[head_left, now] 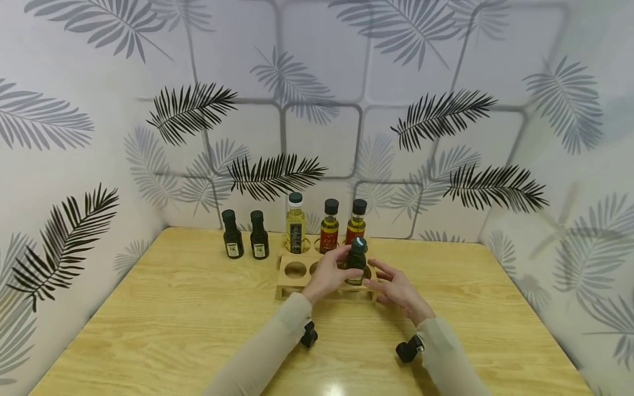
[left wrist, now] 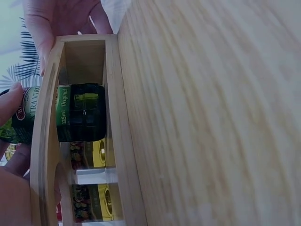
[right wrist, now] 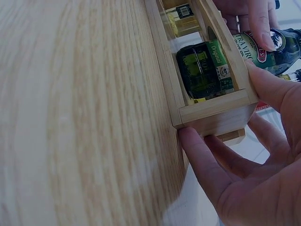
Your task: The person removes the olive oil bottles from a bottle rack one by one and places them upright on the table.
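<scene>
My left hand (head_left: pixel 328 275) holds a dark green olive oil bottle (head_left: pixel 356 257) between thumb and fingers. The bottle stands in the right front hole of a wooden two-tier bottle rack (head_left: pixel 287 280). Its lower part (left wrist: pixel 84 113) shows below the top board in the left wrist view. At the rack's right end is my right hand (head_left: pixel 400 289); in the right wrist view its fairly straight fingers (right wrist: pixel 200 153) touch the end panel and its thumb lies by the top board. The left front hole (head_left: pixel 295 269) holds nothing.
In the rack's back row stand a pale yellow oil bottle (head_left: pixel 295 228) and two red-labelled oil bottles (head_left: pixel 329 234). Two small dark bottles (head_left: pixel 233 239) stand on the wooden table (head_left: pixel 173 308) left of the rack. A leaf-patterned wall (head_left: pixel 322 137) rises behind.
</scene>
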A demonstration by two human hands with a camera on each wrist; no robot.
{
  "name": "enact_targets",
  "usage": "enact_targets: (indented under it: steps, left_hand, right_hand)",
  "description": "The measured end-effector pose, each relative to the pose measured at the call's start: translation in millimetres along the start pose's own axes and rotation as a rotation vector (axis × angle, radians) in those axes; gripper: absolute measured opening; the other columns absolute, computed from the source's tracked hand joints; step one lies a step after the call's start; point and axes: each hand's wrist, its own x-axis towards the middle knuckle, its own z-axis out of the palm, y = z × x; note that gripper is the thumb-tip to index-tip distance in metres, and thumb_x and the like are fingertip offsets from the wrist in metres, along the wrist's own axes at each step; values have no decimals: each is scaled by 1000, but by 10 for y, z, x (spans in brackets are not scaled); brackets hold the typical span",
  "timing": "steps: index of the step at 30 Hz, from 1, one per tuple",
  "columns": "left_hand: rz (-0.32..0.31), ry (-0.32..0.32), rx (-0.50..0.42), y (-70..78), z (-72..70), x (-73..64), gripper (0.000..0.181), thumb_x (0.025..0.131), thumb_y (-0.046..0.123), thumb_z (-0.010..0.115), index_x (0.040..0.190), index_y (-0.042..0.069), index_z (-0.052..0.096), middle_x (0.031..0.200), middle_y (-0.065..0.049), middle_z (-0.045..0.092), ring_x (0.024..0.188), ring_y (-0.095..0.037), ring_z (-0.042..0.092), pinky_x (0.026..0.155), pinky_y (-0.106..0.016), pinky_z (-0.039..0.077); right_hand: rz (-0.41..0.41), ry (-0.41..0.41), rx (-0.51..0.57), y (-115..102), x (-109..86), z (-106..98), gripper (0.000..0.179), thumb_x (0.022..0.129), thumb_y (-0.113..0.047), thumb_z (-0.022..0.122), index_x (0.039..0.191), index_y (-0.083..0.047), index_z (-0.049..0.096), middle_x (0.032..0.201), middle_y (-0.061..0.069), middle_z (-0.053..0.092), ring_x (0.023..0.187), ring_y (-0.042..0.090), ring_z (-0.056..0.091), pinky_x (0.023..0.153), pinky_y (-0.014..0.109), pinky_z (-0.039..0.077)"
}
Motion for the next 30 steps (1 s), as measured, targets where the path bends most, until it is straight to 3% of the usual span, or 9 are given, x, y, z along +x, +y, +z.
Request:
enact_targets:
  steps: [8,15,23,30]
  left_hand:
    - [-25,25,-75,7,-7,-3,59,84,23,79,139,24,57,122,-4,67,109,-19,64,91,-38,54]
    - [-1,69,-171,11,-24,-34,59,85,24,78,140,24,56,121,-8,66,108,-25,65,87,-40,57]
    - [57,73,-222,1,-43,-31,56,87,27,76,139,23,57,123,-5,67,114,-22,61,99,-43,50]
    - [62,98,-291,80,-45,-78,59,89,22,75,143,17,52,124,-12,67,111,-28,65,97,-45,52]
  right_hand:
    - [12,4,-4,-22,-4,-4,64,93,-29,69,151,-29,41,159,20,25,145,41,25,104,57,43]
    - [-13,-16,4,-40,-24,-9,66,93,-28,69,152,-27,39,159,21,23,146,41,23,102,57,45]
    - [-20,-13,12,-43,-25,-15,67,92,-28,70,152,-25,39,159,21,23,146,41,23,102,57,45]
    - [-23,-19,-1,-38,-40,-17,67,93,-28,70,152,-25,38,158,23,24,145,42,24,101,55,46]
